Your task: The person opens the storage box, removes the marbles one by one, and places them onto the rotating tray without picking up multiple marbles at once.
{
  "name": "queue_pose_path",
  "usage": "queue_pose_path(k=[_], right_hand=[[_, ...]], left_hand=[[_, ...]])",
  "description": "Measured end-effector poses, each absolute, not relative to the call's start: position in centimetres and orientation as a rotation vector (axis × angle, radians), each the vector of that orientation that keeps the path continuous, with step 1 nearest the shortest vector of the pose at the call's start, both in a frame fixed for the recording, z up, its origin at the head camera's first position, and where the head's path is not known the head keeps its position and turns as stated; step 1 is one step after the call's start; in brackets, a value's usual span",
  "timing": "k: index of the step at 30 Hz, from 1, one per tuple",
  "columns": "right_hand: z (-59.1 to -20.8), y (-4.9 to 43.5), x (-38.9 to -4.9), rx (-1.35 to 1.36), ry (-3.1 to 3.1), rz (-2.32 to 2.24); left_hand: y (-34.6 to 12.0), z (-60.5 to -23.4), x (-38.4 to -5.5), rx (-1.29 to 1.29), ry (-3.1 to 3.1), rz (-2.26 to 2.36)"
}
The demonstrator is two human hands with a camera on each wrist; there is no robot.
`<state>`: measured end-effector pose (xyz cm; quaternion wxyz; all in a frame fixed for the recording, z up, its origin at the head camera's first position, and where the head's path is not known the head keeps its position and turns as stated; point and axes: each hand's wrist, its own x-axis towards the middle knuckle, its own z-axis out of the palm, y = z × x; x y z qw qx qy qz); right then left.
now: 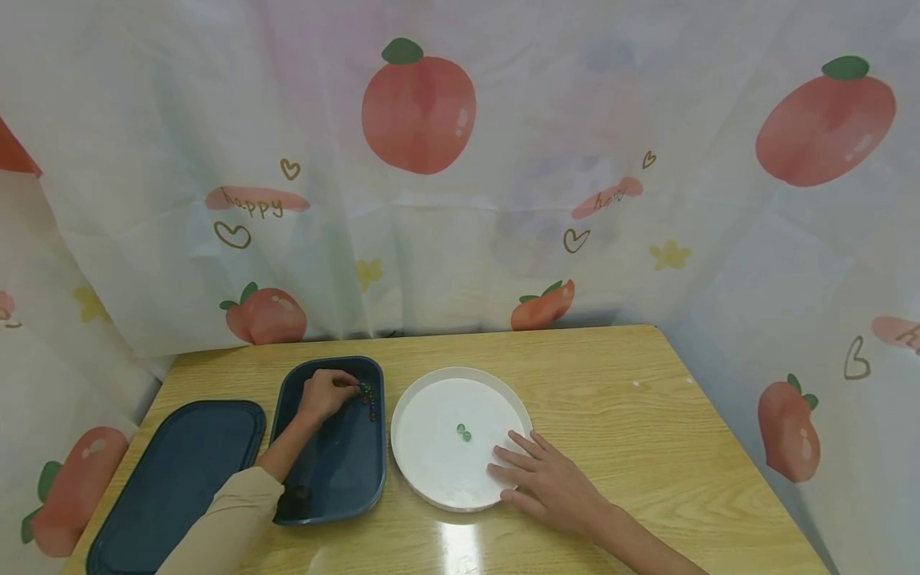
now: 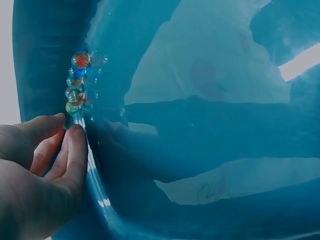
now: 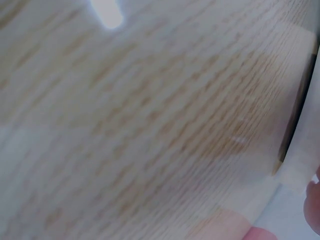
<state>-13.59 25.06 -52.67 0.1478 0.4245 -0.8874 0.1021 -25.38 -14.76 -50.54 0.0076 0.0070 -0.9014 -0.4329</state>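
Observation:
My left hand (image 1: pixel 327 393) reaches into a deep dark blue tray (image 1: pixel 331 471). In the left wrist view its thumb and fingertips pinch a greenish glass marble (image 2: pixel 68 121), partly hidden by the fingers. Beside it, several clear marbles with coloured swirls (image 2: pixel 75 95) lie in a row along the tray's side wall. A round white plate (image 1: pixel 431 471) with a raised rim stands right of the tray, and two green marbles (image 1: pixel 463 433) lie near its middle. My right hand (image 1: pixel 549 483) has its fingers spread over the plate's right rim; the right wrist view barely catches its fingertips.
Left of the deep tray lies a flat dark blue lid or shallow tray (image 1: pixel 187 471). Everything stands on a wood-grain table (image 1: pixel 632 415). A white curtain with printed fruit (image 1: pixel 503 239) hangs behind the table and along its sides.

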Motion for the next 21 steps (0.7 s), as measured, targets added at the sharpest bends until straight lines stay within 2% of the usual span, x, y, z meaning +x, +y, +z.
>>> queue_pose_path(k=[21], right_hand=[[-52.7, 25.1, -13.6, 1.213, -2.559, 0.296]], left_hand=[[-13.0, -46.7, -24.3, -0.025, -2.734, -1.528]])
